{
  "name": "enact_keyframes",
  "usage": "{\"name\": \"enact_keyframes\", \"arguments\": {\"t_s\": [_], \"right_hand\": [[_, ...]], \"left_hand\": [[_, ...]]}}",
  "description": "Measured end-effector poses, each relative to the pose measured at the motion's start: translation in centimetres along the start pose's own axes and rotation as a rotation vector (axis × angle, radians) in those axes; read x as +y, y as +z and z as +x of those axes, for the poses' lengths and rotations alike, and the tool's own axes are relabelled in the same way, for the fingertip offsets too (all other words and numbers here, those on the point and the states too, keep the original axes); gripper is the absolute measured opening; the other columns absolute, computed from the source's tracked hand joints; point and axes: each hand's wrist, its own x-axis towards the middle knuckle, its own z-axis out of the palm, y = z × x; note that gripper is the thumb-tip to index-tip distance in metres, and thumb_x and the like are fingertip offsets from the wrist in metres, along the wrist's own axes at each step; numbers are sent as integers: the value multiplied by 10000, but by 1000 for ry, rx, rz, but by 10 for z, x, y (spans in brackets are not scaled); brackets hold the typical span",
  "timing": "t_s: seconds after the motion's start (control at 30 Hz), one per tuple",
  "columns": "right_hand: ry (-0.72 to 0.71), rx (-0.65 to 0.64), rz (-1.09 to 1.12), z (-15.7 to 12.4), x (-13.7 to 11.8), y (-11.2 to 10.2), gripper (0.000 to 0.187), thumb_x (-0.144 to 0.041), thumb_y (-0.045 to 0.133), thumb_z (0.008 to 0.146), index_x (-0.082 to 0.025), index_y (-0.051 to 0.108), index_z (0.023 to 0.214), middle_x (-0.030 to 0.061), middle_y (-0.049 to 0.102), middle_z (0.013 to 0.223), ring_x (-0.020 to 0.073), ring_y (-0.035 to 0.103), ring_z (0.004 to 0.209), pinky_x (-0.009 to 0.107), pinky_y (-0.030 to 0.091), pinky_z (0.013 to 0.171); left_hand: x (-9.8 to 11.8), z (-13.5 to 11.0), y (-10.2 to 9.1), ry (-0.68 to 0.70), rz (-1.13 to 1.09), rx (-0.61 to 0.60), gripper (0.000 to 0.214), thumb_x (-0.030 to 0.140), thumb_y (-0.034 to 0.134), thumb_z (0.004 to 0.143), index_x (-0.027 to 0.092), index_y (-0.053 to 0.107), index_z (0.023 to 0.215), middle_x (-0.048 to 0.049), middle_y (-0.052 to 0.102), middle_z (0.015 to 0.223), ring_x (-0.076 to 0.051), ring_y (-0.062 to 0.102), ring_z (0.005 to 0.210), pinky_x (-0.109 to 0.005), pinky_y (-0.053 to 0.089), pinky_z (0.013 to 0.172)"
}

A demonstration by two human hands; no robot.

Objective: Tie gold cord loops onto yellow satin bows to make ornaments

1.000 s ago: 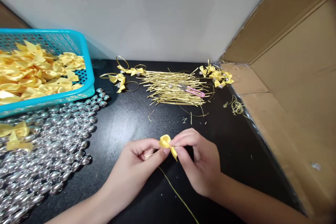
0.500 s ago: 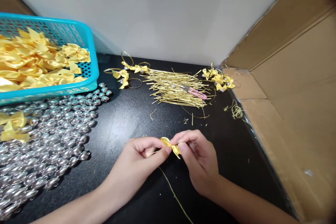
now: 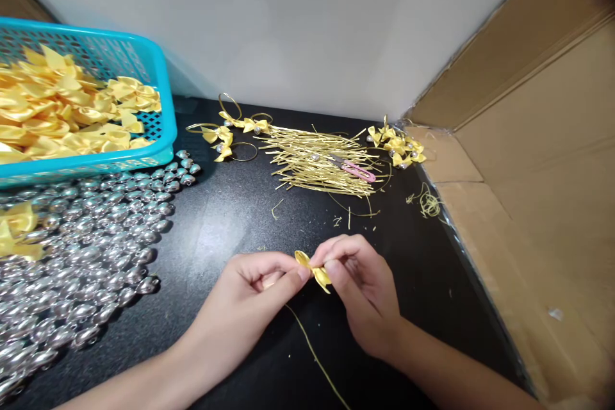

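A small yellow ribbon bow (image 3: 312, 269) is pinched between both my hands low over the black table (image 3: 240, 218). My left hand (image 3: 254, 298) grips it from the left with thumb and forefinger closed. My right hand (image 3: 362, 291) pinches it from the right, fingers curled. A thin gold wire (image 3: 314, 355) trails from the bow toward me across the table.
A turquoise basket (image 3: 161, 112) of yellow bows stands at the back left, above a spread of silver beads (image 3: 86, 256). Gold wire strips (image 3: 317, 163) with pink scissors (image 3: 358, 170) lie at the back. Finished bows (image 3: 396, 144) sit by a cardboard box (image 3: 528, 160) at right.
The bow has turned slightly between my fingers and both hands have crept a little farther from me. The view has shifted slightly.
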Motion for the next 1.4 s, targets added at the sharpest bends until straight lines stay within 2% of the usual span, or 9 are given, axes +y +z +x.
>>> {"name": "enact_keyframes", "arguments": {"t_s": [0.2,0.53,0.73,0.93,1.07,1.27,1.4], "right_hand": [[-25,-47,-17,1,1,-2,142,-149,474,937,-226,588,902,31,656,886,154,628,843,310,511,771],[-45,-51,-18,0,2,0,158,-103,498,904,-213,610,880,24,635,860,145,619,814,293,506,751],[-93,-6,-44,3,5,2,177,-55,530,865,-199,632,852,18,639,834,135,619,801,278,506,751],[-1,25,106,4,9,5,169,-90,627,829,-239,705,841,9,681,860,148,651,832,291,526,776],[10,61,163,2,10,6,197,-91,646,827,-265,732,864,4,697,883,148,654,865,301,522,810],[22,90,240,3,9,9,196,-81,617,849,-256,706,854,-14,682,814,123,638,803,256,512,738],[-17,97,198,4,11,10,194,-73,585,860,-246,671,843,-22,647,791,112,615,761,242,498,697]], "left_hand": [[1,-3,1,16,21,-7,316,441,653,728,172,652,562,61,269,495,-107,204,503,-242,164,463],[-2,-2,1,45,40,-20,316,419,640,767,181,614,561,86,195,488,-95,149,475,-235,124,424],[1,-1,1,50,48,-27,331,435,630,748,180,581,544,90,210,487,-94,159,477,-226,145,426],[1,2,0,32,40,22,311,447,618,725,175,603,575,89,263,468,-95,207,468,-219,161,433],[1,3,0,39,21,33,294,431,619,715,177,604,568,89,289,455,-91,221,455,-218,170,428],[0,3,1,45,24,-14,308,441,621,734,174,615,582,100,243,450,-86,193,445,-226,137,423],[-2,4,1,44,31,-54,323,460,626,752,165,650,623,105,217,461,-85,178,443,-230,123,419]]}}
